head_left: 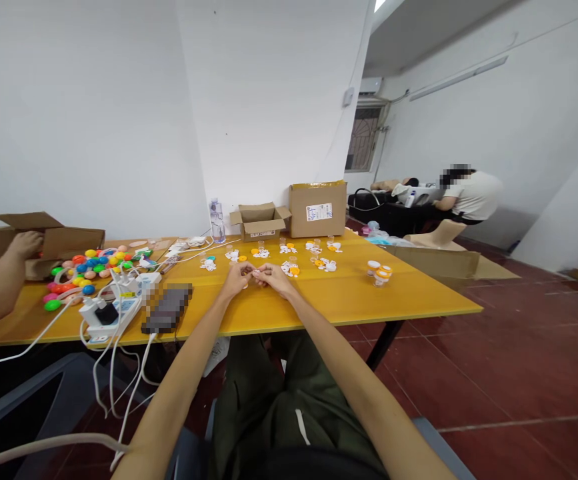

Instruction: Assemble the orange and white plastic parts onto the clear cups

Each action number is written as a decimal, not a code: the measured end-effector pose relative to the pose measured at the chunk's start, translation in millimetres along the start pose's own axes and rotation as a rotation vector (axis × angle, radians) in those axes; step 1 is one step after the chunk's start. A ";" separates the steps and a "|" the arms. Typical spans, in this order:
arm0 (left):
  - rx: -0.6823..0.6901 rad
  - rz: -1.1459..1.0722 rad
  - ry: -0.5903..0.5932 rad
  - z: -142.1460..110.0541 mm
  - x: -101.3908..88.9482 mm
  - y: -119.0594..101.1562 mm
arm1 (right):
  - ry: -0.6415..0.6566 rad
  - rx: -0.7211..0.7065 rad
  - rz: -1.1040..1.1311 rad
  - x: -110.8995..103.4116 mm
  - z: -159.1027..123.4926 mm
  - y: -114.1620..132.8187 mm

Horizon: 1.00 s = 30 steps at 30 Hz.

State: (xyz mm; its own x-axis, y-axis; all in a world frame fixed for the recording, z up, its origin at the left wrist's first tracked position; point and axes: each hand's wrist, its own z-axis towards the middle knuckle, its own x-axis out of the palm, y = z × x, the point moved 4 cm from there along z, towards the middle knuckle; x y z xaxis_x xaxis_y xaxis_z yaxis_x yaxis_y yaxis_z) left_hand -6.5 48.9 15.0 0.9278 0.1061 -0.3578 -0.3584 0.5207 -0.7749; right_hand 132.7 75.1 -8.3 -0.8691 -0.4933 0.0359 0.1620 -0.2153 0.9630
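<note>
My left hand (239, 277) and my right hand (275, 278) meet above the near part of the yellow table (319, 300). Fingers of both are pinched together on something small and pale, too tiny and hidden to name. Just beyond my right hand lies a pile of small white pieces with an orange lid (295, 271). More such piles, including white pieces (209, 265) at the left and others (327, 265) at the right, spread behind my hands. Small clear cups (313, 256) stand among them. To the right, several lidded jars (379, 275) with white or orange tops are grouped together.
At the back are an open carton (260, 220), a closed carton (317, 210) and a water bottle (217, 221). A phone (167, 308), power strips (119, 313), cables and colourful balls (89, 263) occupy the left. Another person's hand (26, 245) reaches into a box; a person (473, 193) sits far right.
</note>
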 end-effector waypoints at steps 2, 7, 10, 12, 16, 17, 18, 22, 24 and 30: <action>-0.002 -0.002 0.003 -0.3 0.2 0.1 | -0.010 0.004 -0.014 0.2 0.3 -0.4; -0.019 -0.007 -0.007 -0.8 0.3 3.5 | -0.024 0.002 -0.024 0.4 1.0 -2.2; -0.044 -0.044 0.009 -0.6 0.4 5.8 | 0.008 -0.008 -0.030 0.1 1.6 -3.4; -0.065 -0.075 0.023 -0.5 0.3 6.8 | 0.025 -0.016 -0.039 -0.7 2.0 -4.0; -0.081 -0.109 0.029 -0.4 0.0 6.9 | 0.042 -0.026 -0.046 -1.5 2.0 -3.9; -0.079 -0.109 0.025 -0.3 0.0 6.7 | 0.042 -0.027 -0.045 -1.4 1.8 -3.5; -0.076 -0.109 0.022 -0.2 0.1 6.7 | 0.040 -0.028 -0.044 -1.2 1.5 -3.0; -0.071 -0.110 0.012 0.3 0.7 7.5 | 0.024 -0.021 -0.057 0.4 0.5 -1.0; -0.074 -0.104 0.011 0.3 0.6 7.9 | 0.016 -0.012 -0.062 1.1 0.3 -0.6; -0.086 -0.096 0.019 0.3 -0.9 7.7 | 0.022 -0.027 -0.082 0.3 1.2 -1.5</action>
State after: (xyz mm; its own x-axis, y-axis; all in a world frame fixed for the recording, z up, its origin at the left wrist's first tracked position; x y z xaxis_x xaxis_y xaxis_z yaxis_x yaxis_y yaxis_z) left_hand -10.1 53.1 9.5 0.9564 0.0432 -0.2889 -0.2765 0.4531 -0.8475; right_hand 131.6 76.2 -9.4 -0.8695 -0.4915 -0.0493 0.1032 -0.2783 0.9549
